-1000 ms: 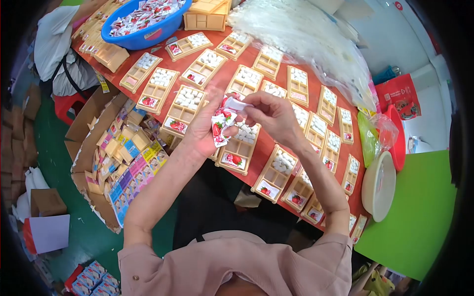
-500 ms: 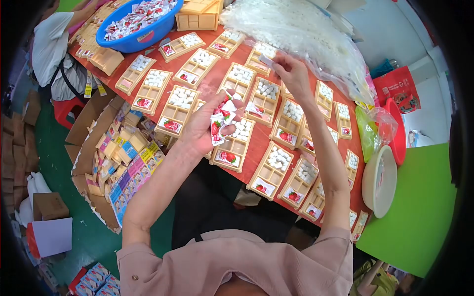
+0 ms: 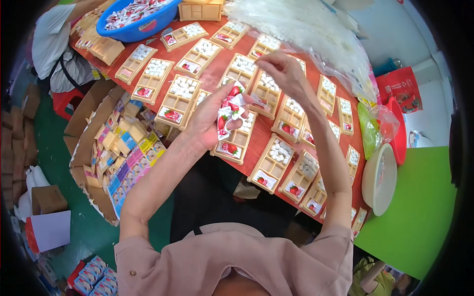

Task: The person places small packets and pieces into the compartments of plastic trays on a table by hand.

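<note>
My left hand (image 3: 207, 116) is closed around a bunch of small white sachets (image 3: 224, 118) printed with red strawberries, fanned out above the trays. To its upper right, my right hand (image 3: 286, 73) hovers palm down with the fingers drawn together; no sachet shows in them. Beyond its fingertips lies a beige divided tray (image 3: 269, 43) with white pieces and a strawberry sachet. Similar trays cover the red table, such as one tray (image 3: 270, 163) near the front edge with white pieces at one end and a sachet at the other. My left hand partly hides a tray (image 3: 232, 150) below it.
A blue basin (image 3: 143, 30) full of sachets stands at the back left, near a person in white (image 3: 52, 44). Clear plastic sheeting (image 3: 306, 29) lies at the back. A cream bowl (image 3: 379, 180) sits right, an open carton (image 3: 94, 197) of packaged pieces lower left.
My right hand has drawn back slightly left and no longer shows the sachet it held; a sachet now shows in the far tray. My left hand has shifted slightly right with its sachets.
</note>
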A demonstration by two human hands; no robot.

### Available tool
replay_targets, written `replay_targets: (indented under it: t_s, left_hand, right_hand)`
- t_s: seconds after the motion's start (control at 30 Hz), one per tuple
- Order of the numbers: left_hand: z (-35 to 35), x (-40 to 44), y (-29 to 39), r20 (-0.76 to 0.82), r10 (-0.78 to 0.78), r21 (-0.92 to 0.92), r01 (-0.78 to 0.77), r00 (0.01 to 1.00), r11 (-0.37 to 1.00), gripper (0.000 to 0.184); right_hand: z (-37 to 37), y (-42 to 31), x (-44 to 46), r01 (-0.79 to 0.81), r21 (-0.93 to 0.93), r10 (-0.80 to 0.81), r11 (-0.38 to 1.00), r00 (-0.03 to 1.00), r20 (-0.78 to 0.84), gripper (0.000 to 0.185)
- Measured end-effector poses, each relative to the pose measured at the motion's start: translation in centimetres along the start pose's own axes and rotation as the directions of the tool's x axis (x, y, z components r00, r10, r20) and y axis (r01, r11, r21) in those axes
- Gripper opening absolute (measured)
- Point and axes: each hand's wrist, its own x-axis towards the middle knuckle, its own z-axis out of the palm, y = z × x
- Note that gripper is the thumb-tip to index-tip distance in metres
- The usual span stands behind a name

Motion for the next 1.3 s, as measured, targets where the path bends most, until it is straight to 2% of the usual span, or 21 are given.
replay_targets:
  t_s: [0.07,0.13,0.17,0.3,0.4,0.43,0.5,0.67,0.8,0.83,0.93,0.97,1.0,1.07,1.13,1.17,1.2,1.3]
  left_hand:
    - [0.9,-0.3,-1.0,-0.015,0.018,0.067,-0.017,1.0,0.998,0.03]
    - [0.8,-0.4,-2.4,0.027,-0.033,0.079,0.031,0.999,0.996,0.031]
    - [0.6,-0.4,-3.1,0.043,-0.064,0.095,0.06,0.997,0.994,0.032]
    - [1.7,-1.3,-5.8,-0.005,-0.166,0.1,0.165,0.986,0.981,0.033]
    - [2.7,-1.2,-7.0,-0.061,-0.21,0.098,0.215,0.976,0.972,0.027]
    - [2.7,-1.1,-7.4,-0.063,-0.195,0.119,0.201,0.979,0.972,0.027]
    - [2.8,-0.9,-7.9,-0.051,-0.17,0.156,0.176,0.984,0.972,0.028]
    - [3.7,-1.2,-9.1,-0.041,-0.165,0.133,0.169,0.986,0.977,0.03]
    - [3.8,-1.1,-9.2,-0.028,-0.165,0.147,0.168,0.986,0.975,0.032]
    - [3.8,-1.0,-9.0,-0.012,-0.183,0.129,0.183,0.983,0.975,0.034]
    - [4.3,-0.9,-9.1,0.05,-0.174,0.095,0.168,0.984,0.981,0.039]
    - [4.6,-1.0,-9.1,0.054,-0.186,0.074,0.181,0.981,0.981,0.043]
    - [4.7,-1.0,-9.2,0.053,-0.18,0.082,0.175,0.982,0.981,0.044]
    - [4.8,-0.9,-9.5,0.056,-0.174,0.097,0.168,0.983,0.981,0.044]
    - [4.9,-0.9,-10.1,0.044,-0.197,0.107,0.192,0.979,0.976,0.045]
    - [5.0,-0.9,-10.5,0.046,-0.212,0.103,0.207,0.976,0.973,0.045]
    - [5.2,-0.9,-10.9,0.049,-0.228,0.101,0.222,0.972,0.97,0.045]
    - [5.1,-1.2,-12.7,0.084,-0.265,0.099,0.257,0.961,0.961,0.041]
  right_hand:
    - [0.7,-2.2,-2.5,-0.081,0.361,0.023,0.929,0.986,0.162,0.019]
    - [1.1,-3.4,-4.9,-0.219,0.469,0.073,0.855,0.948,0.309,0.017]
    - [1.1,-3.7,-5.9,-0.254,0.447,0.14,0.858,0.952,0.272,0.016]
    - [-0.3,-2.6,-9.6,-0.248,0.443,0.143,0.861,0.956,0.258,0.012]
    - [-2.3,-0.8,-10.4,-0.121,0.473,0.118,0.873,0.992,0.036,0.009]
    - [-3.7,-0.4,-10.3,-0.156,0.403,0.205,0.902,0.975,-0.082,0.008]
    - [-5.2,3.5,-9.0,-0.15,0.384,0.265,0.911,0.926,-0.268,0.01]
    - [-6.0,11.5,-6.4,-0.202,0.266,0.293,0.943,0.882,-0.37,0.009]
    - [-5.2,11.8,-5.9,-0.361,0.05,0.356,0.931,0.874,-0.329,0.012]
    - [-4.7,12.8,-5.7,-0.31,-0.114,0.25,0.944,0.896,-0.367,0.014]
    - [-4.7,11.2,-6.4,-0.191,-0.343,0.032,0.92,0.908,-0.418,0.018]
    - [-5.3,9.4,-7.0,-0.135,-0.282,0.022,0.95,0.928,-0.372,0.02]
    - [-5.5,6.8,-7.8,-0.105,-0.116,0.065,0.988,0.951,-0.302,0.019]
    - [-5.8,2.0,-10.1,-0.082,0.224,0.117,0.971,0.982,-0.146,0.018]
    - [-5.9,-0.9,-12.6,0.001,0.238,-0.015,0.971,0.998,0.057,0.017]
    - [-6.0,-2.4,-13.6,0.09,0.184,-0.118,0.979,0.981,0.151,0.018]
    - [-6.3,-4.3,-14.9,-0.055,0.23,-0.013,0.972,0.958,0.286,0.02]
    - [-6.9,-5.1,-17.1,-0.001,0.033,-0.009,0.999,0.954,0.3,0.023]
